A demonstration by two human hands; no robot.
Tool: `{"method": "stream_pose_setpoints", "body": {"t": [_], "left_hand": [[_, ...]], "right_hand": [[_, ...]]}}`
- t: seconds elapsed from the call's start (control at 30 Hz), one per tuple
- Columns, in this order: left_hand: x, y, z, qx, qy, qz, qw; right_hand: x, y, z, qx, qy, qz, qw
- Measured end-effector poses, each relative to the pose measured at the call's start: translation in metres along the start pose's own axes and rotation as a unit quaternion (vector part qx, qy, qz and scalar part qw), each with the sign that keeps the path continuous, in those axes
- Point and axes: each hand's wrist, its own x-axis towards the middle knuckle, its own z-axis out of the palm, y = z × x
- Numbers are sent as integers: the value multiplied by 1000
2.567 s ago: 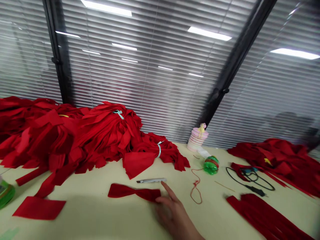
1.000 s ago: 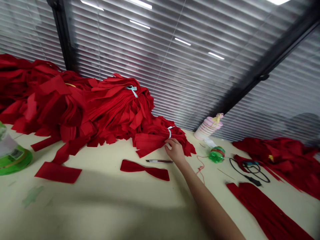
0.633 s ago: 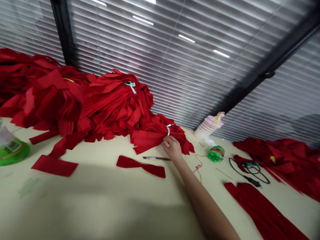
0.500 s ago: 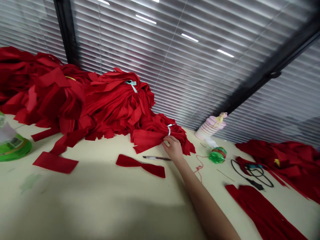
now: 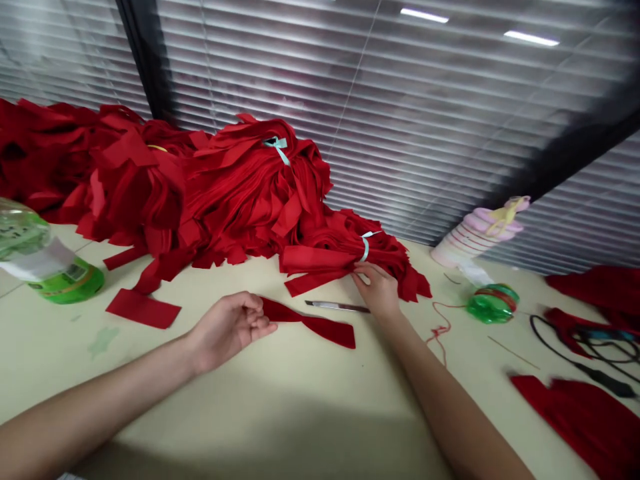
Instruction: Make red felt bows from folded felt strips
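My right hand [image 5: 379, 290] is at the near edge of a bundle of red fabric strips [image 5: 325, 257] tied with a pale blue ribbon [image 5: 366, 247]. Its thumb and fingertips pinch the end of a strip there. My left hand [image 5: 230, 330], palm partly turned up and fingers loosely curled apart, is over the left end of a red bow-shaped fabric piece [image 5: 327, 327], hiding that end. No grip on it shows. Between the bow-shaped piece and the bundle lies a slim metal tool [image 5: 337, 307], its right end next to my right wrist.
A large heap of red strips [image 5: 240, 193] lies along the blinds. A green bottle [image 5: 70, 277] stands left, near a loose red rectangle [image 5: 143, 308]. To the right are a pink-and-white container [image 5: 475, 233], a green thread ball [image 5: 493, 303], black cable [image 5: 575, 360] and more red fabric [image 5: 585, 413].
My left hand has come in from the left to the bow-shaped piece. My right hand stays at the tied bundle, fingers still pinched. The view has shifted, so things sit farther right.
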Motion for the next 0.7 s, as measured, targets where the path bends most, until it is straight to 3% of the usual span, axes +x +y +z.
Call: {"method": "stream_pose_setpoints", "body": {"t": [0.17, 0.33, 0.7], "left_hand": [[12, -18, -13, 13, -17, -45, 999], [15, -20, -24, 29, -36, -61, 997], [19, -23, -28, 57, -81, -53, 994]], "right_hand": [[-1, -5, 1, 11, 25, 5, 1000], [-1, -8, 1, 17, 48, 2, 999], [-3, -9, 0, 14, 63, -16, 998]]}}
